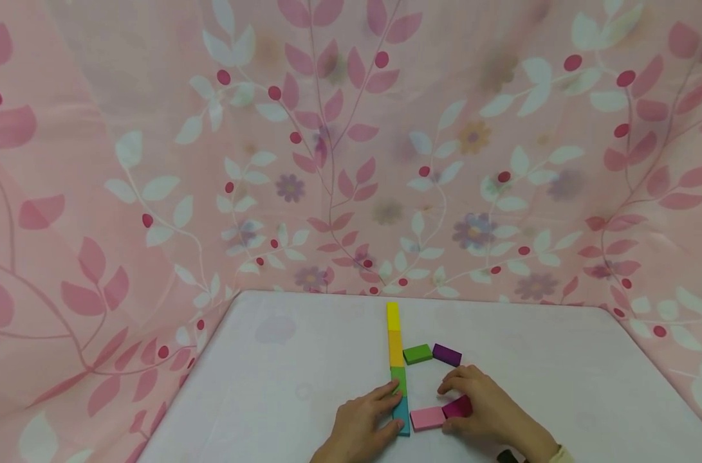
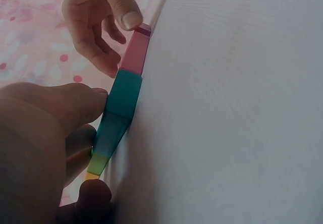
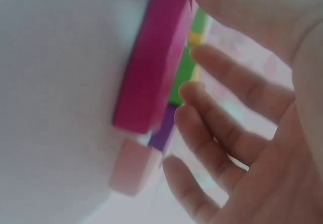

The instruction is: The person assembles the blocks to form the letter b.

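Observation:
Wooden-looking blocks lie on the white table. My left hand rests against a straight column of blocks, fingertips on the green block and thumb at the teal block. Farther up the column are an orange block and a yellow block. My right hand is at the magenta block; its thumb touches one end while the other fingers stay loosely spread. A pink block lies between the magenta and teal ones. Beyond the magenta block, a peach block shows only in the right wrist view.
Right of the column lie another green block and a purple block, forming the far part of a curve. Pink floral cloth hangs behind the table and along its sides.

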Demonstrator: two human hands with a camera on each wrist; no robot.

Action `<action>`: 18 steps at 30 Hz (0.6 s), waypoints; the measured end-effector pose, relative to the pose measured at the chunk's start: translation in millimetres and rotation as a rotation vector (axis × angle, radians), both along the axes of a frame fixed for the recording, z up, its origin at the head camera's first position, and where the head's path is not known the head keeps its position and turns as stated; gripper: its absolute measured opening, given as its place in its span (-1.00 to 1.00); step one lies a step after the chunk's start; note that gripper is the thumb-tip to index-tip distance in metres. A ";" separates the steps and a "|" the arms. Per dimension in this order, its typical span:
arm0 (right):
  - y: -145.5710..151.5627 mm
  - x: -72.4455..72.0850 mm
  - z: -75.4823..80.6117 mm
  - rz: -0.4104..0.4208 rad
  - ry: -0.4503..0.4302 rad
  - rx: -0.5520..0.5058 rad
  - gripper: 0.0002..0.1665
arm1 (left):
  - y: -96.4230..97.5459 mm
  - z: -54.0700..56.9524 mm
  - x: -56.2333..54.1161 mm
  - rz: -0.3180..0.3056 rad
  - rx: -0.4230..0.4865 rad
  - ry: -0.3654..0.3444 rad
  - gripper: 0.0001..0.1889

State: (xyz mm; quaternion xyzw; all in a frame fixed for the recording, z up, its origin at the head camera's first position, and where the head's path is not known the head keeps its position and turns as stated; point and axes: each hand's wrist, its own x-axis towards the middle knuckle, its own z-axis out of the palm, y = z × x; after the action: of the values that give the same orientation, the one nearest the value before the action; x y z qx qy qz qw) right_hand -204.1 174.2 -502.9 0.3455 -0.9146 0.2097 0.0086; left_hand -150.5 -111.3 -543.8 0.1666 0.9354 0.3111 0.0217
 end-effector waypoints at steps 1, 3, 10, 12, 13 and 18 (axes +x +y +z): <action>1.6 0.1 1.6 -0.028 0.012 0.010 -0.46 | -0.1 -0.2 0.3 0.000 -0.001 0.005 -0.46; 4.8 0.5 3.5 -0.085 0.037 0.032 -0.43 | -0.4 -0.7 0.9 0.000 0.001 0.012 -0.47; 5.5 1.2 6.3 -0.253 -0.052 0.086 -0.44 | -0.2 -1.1 1.2 -0.001 -0.011 0.001 -0.46; 3.4 0.3 7.0 -0.286 -0.076 0.083 -0.45 | -0.1 -0.5 0.7 -0.001 -0.016 0.001 -0.46; 2.4 -0.3 7.1 -0.304 -0.084 0.082 -0.46 | -0.1 -0.2 0.5 -0.002 -0.018 0.002 -0.46; 0.1 -1.7 8.0 -0.352 -0.129 0.051 -0.49 | -0.1 -0.9 -0.4 -0.001 -0.021 0.003 -0.47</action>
State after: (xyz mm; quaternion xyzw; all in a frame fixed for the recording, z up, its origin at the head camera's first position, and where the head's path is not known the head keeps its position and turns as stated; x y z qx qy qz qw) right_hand -205.8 174.3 -494.9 0.1662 -0.9646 0.2036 -0.0221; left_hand -151.0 -111.5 -544.7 0.1672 0.9385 0.3012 0.0222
